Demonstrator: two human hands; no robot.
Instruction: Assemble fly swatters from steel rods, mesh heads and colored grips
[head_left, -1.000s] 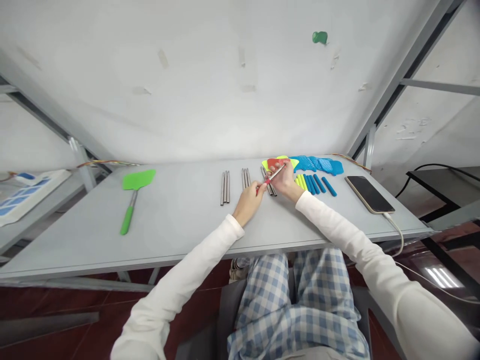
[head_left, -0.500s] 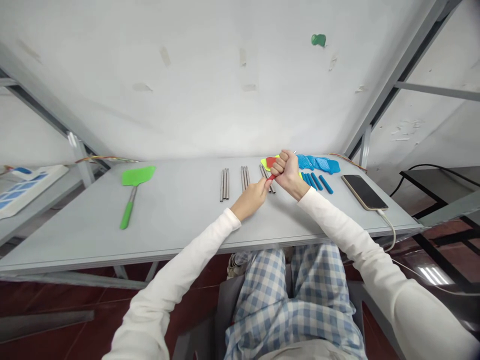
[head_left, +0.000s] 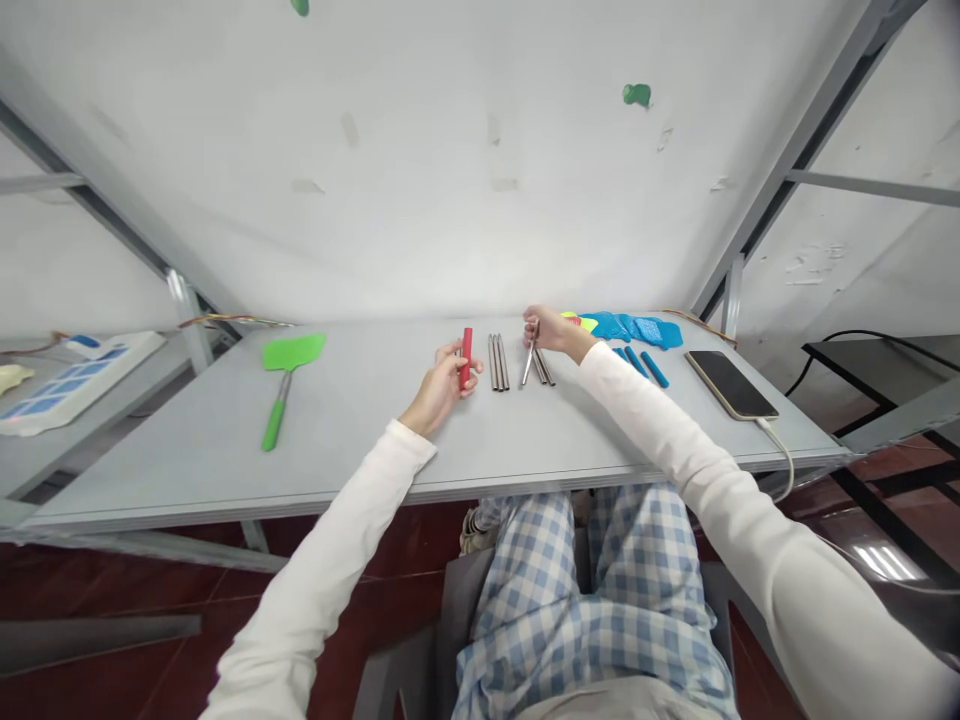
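My left hand (head_left: 442,385) grips a red spatula handle (head_left: 466,360), a short tube held upright above the table. My right hand (head_left: 546,328) pinches a slim metal rod (head_left: 528,367), which slants down from its fingers and is apart from the handle. Between the hands lies a row of three metal rods (head_left: 499,363). More metal rods (head_left: 545,368) lie just right of the held one. Flat yellow and red spatula heads (head_left: 589,322) show partly behind my right hand, beside overlapping blue spatula heads (head_left: 649,331). Several blue handles (head_left: 654,370) lie in front, partly hidden by my right arm.
An assembled green spatula (head_left: 292,352) lies on the left of the grey table (head_left: 210,455). At the right is a phone (head_left: 731,384) with a white cable. A white tray with blue squares (head_left: 82,380) sits on a neighbouring surface. Metal posts frame both sides.
My hands were together on the red handle; now they are apart, the left with the handle, the right with a metal rod. The view has shifted slightly left.
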